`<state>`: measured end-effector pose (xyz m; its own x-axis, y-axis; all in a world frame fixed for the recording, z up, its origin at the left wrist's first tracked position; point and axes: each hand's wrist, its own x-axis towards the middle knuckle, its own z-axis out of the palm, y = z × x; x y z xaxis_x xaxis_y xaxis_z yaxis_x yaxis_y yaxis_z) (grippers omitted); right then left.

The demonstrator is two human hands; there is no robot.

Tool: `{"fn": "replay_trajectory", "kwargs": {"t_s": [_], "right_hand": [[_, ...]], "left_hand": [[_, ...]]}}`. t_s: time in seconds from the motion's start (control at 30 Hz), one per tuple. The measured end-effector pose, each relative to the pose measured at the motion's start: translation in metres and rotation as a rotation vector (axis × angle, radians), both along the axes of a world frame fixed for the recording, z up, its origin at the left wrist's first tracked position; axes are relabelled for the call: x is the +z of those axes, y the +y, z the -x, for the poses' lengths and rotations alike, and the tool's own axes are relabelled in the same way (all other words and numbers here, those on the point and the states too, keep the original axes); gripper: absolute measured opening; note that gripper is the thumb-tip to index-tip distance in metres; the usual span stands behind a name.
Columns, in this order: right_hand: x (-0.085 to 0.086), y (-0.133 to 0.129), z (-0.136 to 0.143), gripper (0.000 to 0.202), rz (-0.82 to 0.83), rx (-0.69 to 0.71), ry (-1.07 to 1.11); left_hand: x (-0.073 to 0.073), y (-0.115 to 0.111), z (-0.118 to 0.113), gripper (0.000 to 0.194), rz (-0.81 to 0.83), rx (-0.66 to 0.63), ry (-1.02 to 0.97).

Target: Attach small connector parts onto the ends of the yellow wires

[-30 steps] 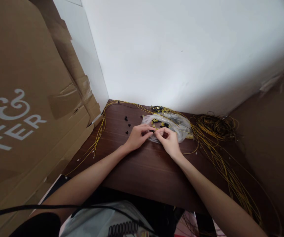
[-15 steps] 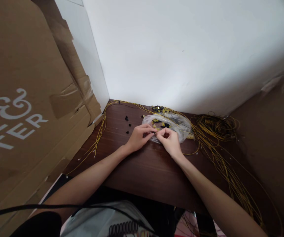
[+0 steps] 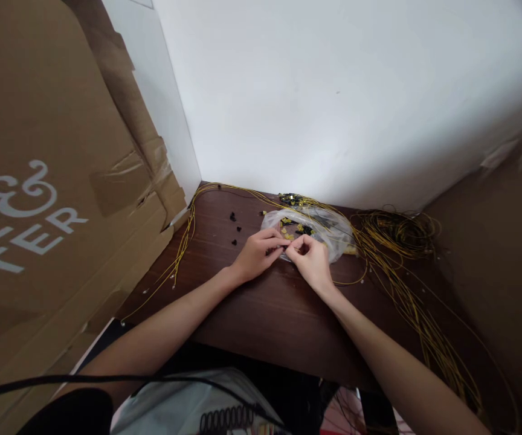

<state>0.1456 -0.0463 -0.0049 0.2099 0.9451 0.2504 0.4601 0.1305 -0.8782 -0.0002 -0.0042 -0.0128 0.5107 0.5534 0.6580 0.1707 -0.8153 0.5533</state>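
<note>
My left hand (image 3: 260, 255) is closed, thumb and fingers pinching a small black piece that is mostly hidden at their tips. Its tips meet those of my right hand (image 3: 312, 258), which is also closed in a pinch; what it holds is too small to make out. Both are over the near edge of a clear plastic bag (image 3: 340, 232). On the bag, just beyond my fingers, lie small yellow parts (image 3: 287, 237) and black connectors (image 3: 306, 230). Several loose black pieces (image 3: 234, 242) rest on the dark wooden table (image 3: 252, 308) to the left.
Yellow wires (image 3: 406, 302) run down the table's right side from a coiled bundle (image 3: 394, 232). More strands (image 3: 179, 257) hang along the left edge. Yellow-and-black connectors (image 3: 292, 199) are heaped behind the bag. Cardboard (image 3: 61, 121) stands left; a white wall (image 3: 310, 109) rises behind.
My fingertips have drawn slightly closer together, and the black piece between them shows less. Otherwise, the hands and the things around them keep their places.
</note>
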Motion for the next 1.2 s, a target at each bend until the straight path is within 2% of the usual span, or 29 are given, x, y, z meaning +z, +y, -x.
{"fn": "replay_trajectory", "kwargs": {"t_s": [0.37, 0.63, 1.2], "right_hand": [[-0.0080, 0.0047, -0.0041, 0.009, 0.016, 0.086, 0.121], [-0.0056, 0.0048, -0.0029, 0.014, 0.044, 0.131, 0.237], [-0.0053, 0.0048, -0.0035, 0.017, 0.035, 0.155, 0.251]], "left_hand": [[0.0022, -0.0008, -0.0005, 0.019, 0.042, 0.035, -0.024], [0.0058, -0.0025, -0.0007, 0.020, 0.107, 0.062, -0.036], [0.0087, -0.0014, 0.0012, 0.018, 0.286, 0.096, -0.038]]}}
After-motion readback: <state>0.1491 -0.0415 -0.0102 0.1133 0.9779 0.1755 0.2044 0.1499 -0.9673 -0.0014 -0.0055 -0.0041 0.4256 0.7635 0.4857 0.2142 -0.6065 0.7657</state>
